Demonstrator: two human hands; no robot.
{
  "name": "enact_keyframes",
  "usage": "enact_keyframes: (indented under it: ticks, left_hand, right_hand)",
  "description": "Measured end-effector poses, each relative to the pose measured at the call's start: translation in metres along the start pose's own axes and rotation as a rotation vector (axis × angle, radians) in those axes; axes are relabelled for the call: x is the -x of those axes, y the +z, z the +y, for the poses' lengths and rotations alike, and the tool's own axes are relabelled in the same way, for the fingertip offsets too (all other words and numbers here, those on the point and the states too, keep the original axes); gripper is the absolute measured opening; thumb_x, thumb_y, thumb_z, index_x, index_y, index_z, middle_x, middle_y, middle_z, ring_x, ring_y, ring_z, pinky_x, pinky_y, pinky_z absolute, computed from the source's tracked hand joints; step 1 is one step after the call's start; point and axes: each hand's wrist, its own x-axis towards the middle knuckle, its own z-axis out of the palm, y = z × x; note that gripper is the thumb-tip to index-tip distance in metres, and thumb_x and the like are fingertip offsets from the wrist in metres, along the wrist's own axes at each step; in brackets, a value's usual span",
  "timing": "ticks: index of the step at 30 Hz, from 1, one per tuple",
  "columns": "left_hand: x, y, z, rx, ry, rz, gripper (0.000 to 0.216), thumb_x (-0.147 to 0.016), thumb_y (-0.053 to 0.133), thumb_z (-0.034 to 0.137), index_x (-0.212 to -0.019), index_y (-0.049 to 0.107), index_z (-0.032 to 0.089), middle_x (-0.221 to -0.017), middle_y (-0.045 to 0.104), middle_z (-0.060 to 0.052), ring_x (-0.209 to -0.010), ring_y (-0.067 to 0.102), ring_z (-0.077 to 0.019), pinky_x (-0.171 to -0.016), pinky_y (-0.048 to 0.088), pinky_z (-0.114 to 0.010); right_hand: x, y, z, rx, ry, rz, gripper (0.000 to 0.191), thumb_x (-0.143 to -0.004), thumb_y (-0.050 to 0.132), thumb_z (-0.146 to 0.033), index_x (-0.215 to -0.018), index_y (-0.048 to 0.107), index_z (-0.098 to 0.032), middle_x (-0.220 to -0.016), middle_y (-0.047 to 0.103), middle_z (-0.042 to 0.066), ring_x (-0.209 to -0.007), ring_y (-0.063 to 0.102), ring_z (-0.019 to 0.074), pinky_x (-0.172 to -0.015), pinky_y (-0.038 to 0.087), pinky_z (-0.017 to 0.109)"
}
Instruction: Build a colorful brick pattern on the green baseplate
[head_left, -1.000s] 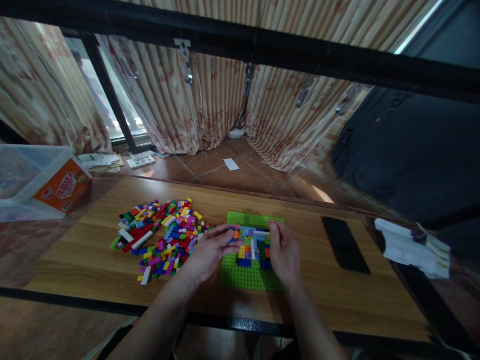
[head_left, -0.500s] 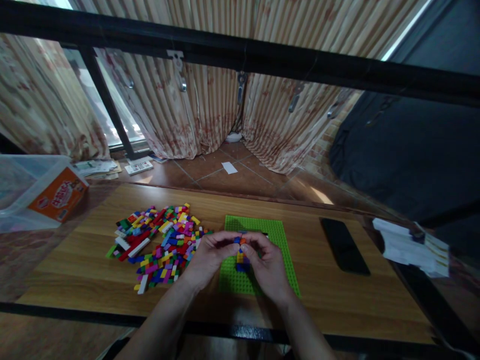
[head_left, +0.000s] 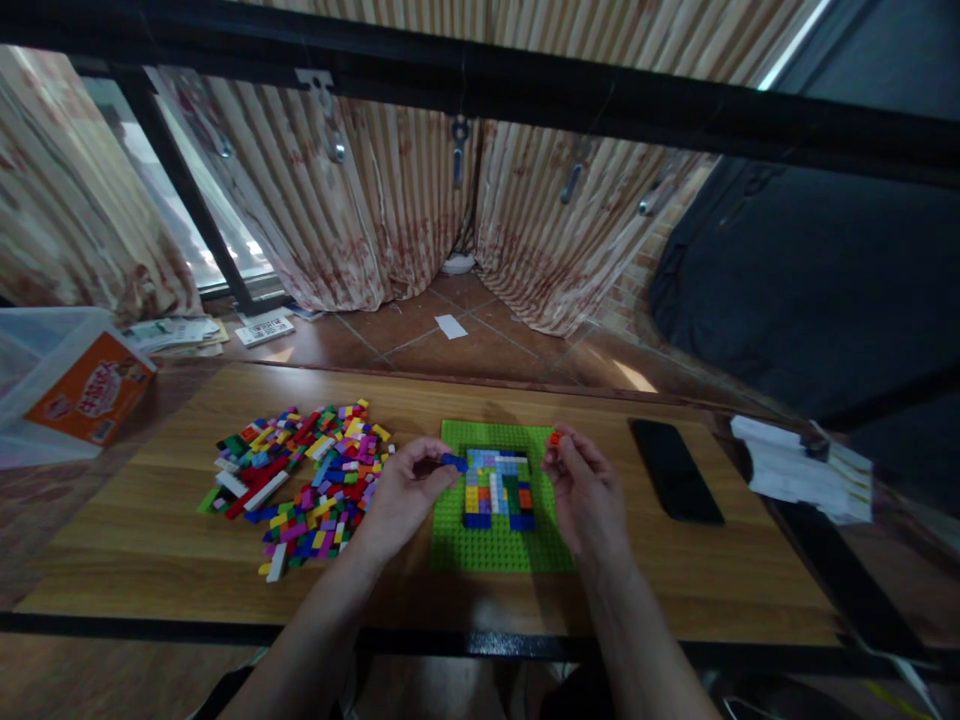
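Observation:
A green baseplate (head_left: 457, 540) lies on the wooden table (head_left: 675, 580) with a block of coloured bricks (head_left: 499, 490) built on its middle. My left hand (head_left: 401, 495) hovers at the plate's left edge, its fingers pinched on a small blue brick (head_left: 454, 462). My right hand (head_left: 589, 495) is at the plate's right edge, pinching a small orange brick (head_left: 554, 438) between thumb and fingertips. Both hands are apart, one on each side of the build.
A heap of loose coloured bricks (head_left: 300, 480) lies left of the plate. A black phone (head_left: 675, 483) rests to the right, with white papers (head_left: 806, 470) beyond it. A clear box with an orange label (head_left: 71, 395) stands at the far left. A black bar (head_left: 480, 90) crosses overhead.
My hands, joined over the build half a second ago, have drawn apart; the left now holds a blue brick, the right an orange one. The view has shifted slightly.

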Motion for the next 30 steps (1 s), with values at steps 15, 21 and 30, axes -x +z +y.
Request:
enact_keyframes:
  ticks: [15,21,30]
  left_hand:
    - [0.004,0.008,-0.012,-0.335,0.082,-0.107,0.007,-0.073,0.067,0.018,-0.08,0.067,0.019,-0.077,0.067,0.0,-0.073,0.06,-0.0146,-0.069,0.044,-0.024]
    - [0.005,0.009,-0.012,-0.522,0.15,-0.077,0.007,-0.073,0.067,0.016,-0.078,0.067,0.021,-0.079,0.066,0.0,-0.079,0.06,-0.017,-0.072,0.044,-0.026]
    - [0.006,0.009,-0.008,-0.593,0.145,-0.085,0.01,-0.075,0.064,0.016,-0.082,0.067,0.022,-0.083,0.066,-0.003,-0.083,0.061,-0.0196,-0.076,0.044,-0.03]
  right_hand:
    - [-0.004,-0.007,0.002,0.079,0.038,0.075,0.031,-0.064,0.08,-0.037,-0.086,0.07,-0.018,-0.073,0.066,-0.001,-0.058,0.054,0.009,-0.056,0.045,0.024]
    - [-0.005,-0.008,0.003,0.15,0.001,0.029,0.031,-0.066,0.078,-0.038,-0.087,0.07,-0.018,-0.073,0.065,0.0,-0.059,0.053,0.0099,-0.056,0.044,0.025]
    - [0.001,-0.017,-0.002,0.651,-0.15,-0.129,0.023,-0.074,0.07,-0.035,-0.091,0.071,-0.019,-0.082,0.071,0.003,-0.074,0.063,0.0177,-0.071,0.05,0.033]
